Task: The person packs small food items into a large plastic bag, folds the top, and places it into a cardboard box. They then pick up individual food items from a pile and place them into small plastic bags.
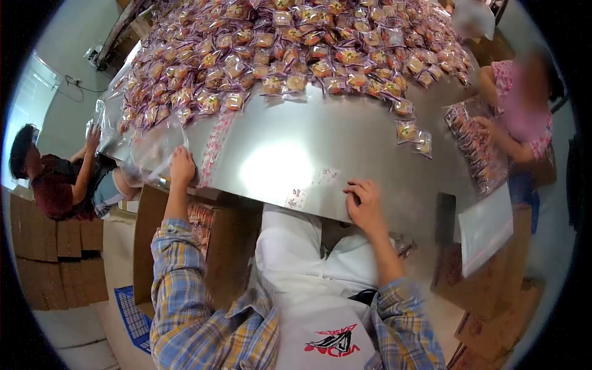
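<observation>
Metal table (274, 126), left hand (182, 166) at bag (150, 145)

Brown cartons (58, 243) stand stacked near a blue basket (131, 317).

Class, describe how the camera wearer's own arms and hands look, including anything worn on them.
The left sleeve and right sleeve are loose plaid cloth in blue, yellow and whitish checks, ending short of the wrists. Both forearms are partly bare. The left hand and right hand show no gloves.
</observation>
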Tool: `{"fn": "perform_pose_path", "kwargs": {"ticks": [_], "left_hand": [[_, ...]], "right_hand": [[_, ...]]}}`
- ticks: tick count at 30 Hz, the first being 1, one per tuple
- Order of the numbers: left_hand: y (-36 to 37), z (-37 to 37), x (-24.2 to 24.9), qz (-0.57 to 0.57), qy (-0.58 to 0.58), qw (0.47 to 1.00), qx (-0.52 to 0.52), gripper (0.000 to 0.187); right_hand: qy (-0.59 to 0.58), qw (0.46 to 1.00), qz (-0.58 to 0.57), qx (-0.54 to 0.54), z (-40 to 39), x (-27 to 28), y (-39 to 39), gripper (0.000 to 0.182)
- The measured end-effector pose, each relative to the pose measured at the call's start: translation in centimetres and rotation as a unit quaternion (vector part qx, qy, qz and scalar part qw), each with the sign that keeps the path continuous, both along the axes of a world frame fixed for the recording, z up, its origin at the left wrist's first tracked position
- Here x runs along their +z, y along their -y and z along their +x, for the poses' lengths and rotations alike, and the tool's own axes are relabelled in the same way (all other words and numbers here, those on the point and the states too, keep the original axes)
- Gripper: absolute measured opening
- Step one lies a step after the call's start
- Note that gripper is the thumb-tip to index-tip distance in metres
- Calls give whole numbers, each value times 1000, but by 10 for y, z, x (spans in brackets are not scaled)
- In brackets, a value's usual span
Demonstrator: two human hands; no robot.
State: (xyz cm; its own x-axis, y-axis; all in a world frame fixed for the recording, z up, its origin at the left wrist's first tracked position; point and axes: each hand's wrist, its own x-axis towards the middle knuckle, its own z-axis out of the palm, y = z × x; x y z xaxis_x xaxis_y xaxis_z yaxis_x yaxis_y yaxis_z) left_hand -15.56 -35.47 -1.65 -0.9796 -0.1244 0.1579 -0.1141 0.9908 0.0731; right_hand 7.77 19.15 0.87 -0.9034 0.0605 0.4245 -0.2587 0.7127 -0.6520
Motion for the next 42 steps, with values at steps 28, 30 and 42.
{"fn": "perform_pose_path", "kwargs": {"ticks": [28,30,42], "left_hand": [[-55,-37,98,141,0,969,-205,14],[-57,-42,127,86,-45,974,-202,14],[44,-152,308,70,-363,923,-101,25]], "right_hand": [[38,996,-83,3,0,-9,10,13],[34,998,-47,-4,2,-11,6,12],[-4,1000,12,3,0,-8,9,23]]}}
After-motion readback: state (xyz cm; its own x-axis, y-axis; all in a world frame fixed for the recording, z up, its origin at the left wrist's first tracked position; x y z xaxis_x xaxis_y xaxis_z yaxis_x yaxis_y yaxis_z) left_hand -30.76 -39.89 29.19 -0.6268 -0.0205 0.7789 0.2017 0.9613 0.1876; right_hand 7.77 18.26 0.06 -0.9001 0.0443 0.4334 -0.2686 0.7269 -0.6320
